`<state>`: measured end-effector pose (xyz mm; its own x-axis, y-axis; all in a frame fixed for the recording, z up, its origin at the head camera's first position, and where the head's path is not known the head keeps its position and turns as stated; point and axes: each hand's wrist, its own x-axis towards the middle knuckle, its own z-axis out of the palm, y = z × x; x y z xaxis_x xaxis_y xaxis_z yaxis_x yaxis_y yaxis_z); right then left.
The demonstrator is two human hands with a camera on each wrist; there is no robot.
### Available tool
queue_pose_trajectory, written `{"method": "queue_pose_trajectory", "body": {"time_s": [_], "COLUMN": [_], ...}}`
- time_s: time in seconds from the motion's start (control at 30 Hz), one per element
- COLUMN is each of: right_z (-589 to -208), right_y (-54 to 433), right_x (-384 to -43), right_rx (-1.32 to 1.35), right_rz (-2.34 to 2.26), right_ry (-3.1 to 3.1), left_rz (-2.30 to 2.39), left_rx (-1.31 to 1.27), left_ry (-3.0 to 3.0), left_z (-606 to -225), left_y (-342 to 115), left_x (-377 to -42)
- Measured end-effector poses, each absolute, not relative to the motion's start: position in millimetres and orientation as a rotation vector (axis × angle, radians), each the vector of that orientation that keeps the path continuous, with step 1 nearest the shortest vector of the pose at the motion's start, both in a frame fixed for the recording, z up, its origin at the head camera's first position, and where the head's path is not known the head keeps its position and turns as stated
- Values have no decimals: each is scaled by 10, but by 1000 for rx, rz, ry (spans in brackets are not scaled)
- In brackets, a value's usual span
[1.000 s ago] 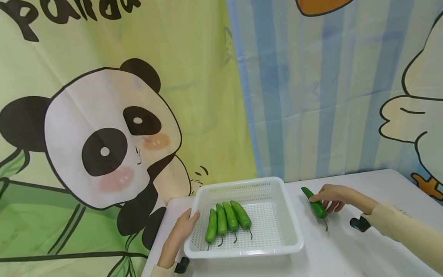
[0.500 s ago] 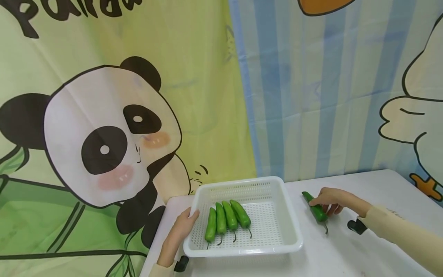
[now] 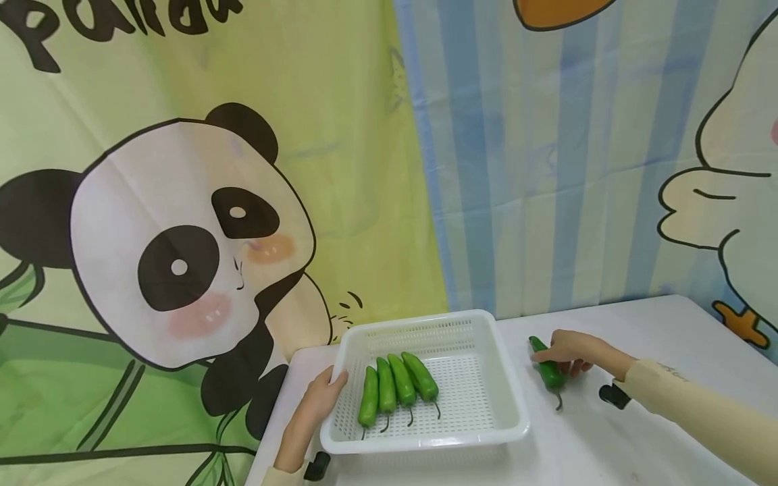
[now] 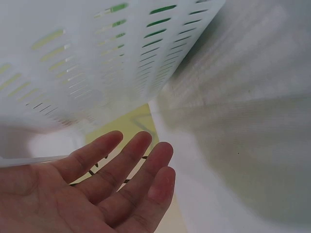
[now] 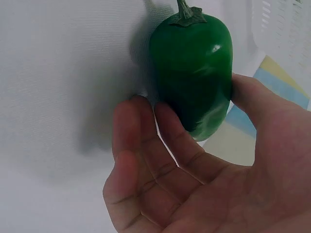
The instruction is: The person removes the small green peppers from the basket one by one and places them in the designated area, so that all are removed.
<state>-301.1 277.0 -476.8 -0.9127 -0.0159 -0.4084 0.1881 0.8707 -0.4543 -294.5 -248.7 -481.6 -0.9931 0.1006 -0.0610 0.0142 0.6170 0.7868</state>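
Observation:
A white slotted plastic basket (image 3: 425, 442) stands on the table, with several green chili peppers (image 3: 404, 381) lying side by side in its left half, stems toward me. My left hand (image 3: 322, 398) holds the basket's left rim, thumb over the edge. Outside the slotted wall, the left wrist view shows this hand's fingers (image 4: 131, 174) loosely extended; its thumb is hidden there. To the right of the basket, my right hand (image 3: 574, 351) grips another green chili pepper (image 5: 194, 68) between thumb and fingers. That pepper is on or just over the table, stem end toward me.
The white table (image 3: 656, 337) extends right of the basket to a rounded far corner. Just behind the table hangs a printed cloth backdrop (image 3: 365, 169) with a cartoon panda and blue stripes. Small black wrist devices (image 3: 614, 397) sit at both cuffs.
My right hand and the pepper it grips have shifted slightly left, toward the basket. The left hand, the basket and the peppers inside stay in place.

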Motion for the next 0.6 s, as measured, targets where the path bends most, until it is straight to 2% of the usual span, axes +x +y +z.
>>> {"method": "queue_pose_trajectory", "body": {"time_s": [0.6], "right_z": [-4617], "right_y": [2665], "right_x": [-3044], "right_rx": [132], "right_rz": [-572], "right_ry": [2649], "left_rz": [1346], "left_rx": [115], "left_ry": [2723], "left_z": [-4814], "left_y": [-2492], "left_x": [-2941]}}
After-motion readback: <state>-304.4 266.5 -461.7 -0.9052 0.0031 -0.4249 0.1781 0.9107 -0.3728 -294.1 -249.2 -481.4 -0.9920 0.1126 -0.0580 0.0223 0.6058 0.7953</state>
